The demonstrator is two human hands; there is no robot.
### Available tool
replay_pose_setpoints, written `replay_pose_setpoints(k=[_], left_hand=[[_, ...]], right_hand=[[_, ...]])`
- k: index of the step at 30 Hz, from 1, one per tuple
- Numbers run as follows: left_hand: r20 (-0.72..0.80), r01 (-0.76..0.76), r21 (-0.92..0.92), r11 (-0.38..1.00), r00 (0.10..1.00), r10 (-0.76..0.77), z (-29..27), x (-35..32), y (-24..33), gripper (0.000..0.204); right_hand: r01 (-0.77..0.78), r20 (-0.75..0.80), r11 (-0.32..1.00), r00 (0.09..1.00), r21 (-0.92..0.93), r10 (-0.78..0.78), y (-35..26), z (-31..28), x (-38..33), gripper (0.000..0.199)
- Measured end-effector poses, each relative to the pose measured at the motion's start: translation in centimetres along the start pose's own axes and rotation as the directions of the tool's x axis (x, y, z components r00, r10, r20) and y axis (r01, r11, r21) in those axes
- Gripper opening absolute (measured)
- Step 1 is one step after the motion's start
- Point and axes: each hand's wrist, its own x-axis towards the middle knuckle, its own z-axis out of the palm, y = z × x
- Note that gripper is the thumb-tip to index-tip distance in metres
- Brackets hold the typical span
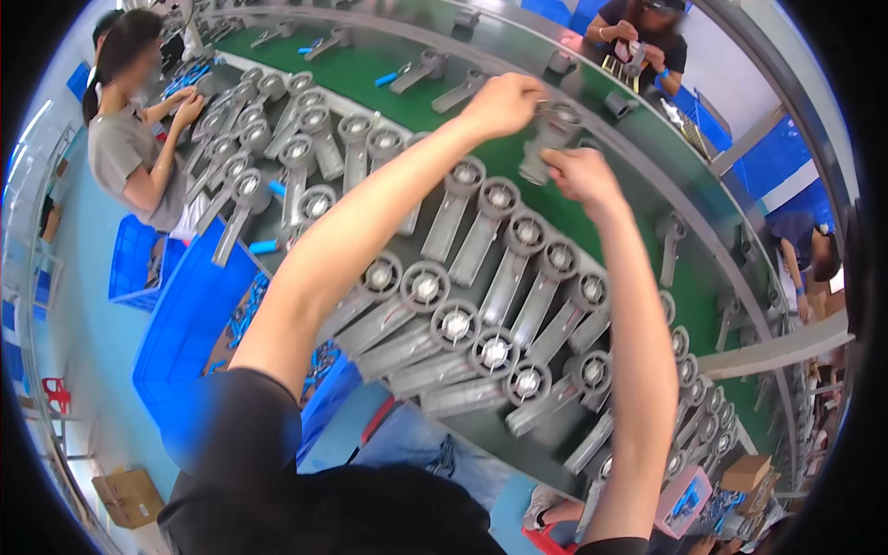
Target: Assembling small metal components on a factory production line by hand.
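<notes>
A black shirt [370,518] covers the torso. At the shirt's left, a short, dark left sleeve [268,421] ends above the elbow, its outer side blurred with blue; at the shirt's right, only a sliver of black right sleeve [615,547] shows. Beyond the shirt, slim arms run bare to the left hand [502,104] and right hand [585,176].

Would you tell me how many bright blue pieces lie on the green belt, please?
2 visible: one blue piece left of the left hand, and a second blue piece farther along the green belt, toward the upper left. Others may be hidden or too small.
</notes>
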Motion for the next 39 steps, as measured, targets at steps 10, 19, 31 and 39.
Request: replay_pose_setpoints(k=[10, 19, 31, 39], left_hand=[[-0.055, -0.005, 0.385, 0.923, 0.998, 0.028, -1.2, 7.0, -16.0, 0.030], [0.188, 0.072, 0.553, 0.830, 0.960, -0.208, -2.3, 11.8, -23.3, 0.067], [-0.102, -0.030, 0.539, 0.842, 0.990, 0.101, -8.0, 3.6, -6.9, 0.058], [0.055, -0.268, 0.213, 0.940, 0.963, 0.262, -5.8, -10.8, 12.4, 0.052]], right_hand=[[0.028, -0.196, 0.896, 0.972, -0.442, -0.127, 4.2, 7.4, 12.3, 0.053], [-0.204, -0.455, 0.808, 0.886, -0.553, -0.088, 3.6, 5.2, 10.1, 0.080], [-0.315, -0.441, 0.764, 0.896, -0.563, 0.045, 6.4, -1.5, 5.3, 0.073], [-0.195, -0.412, 0.712, 0.900, -0.675, -0.145, 5.6, -4.9, -6.0, 0.068]])
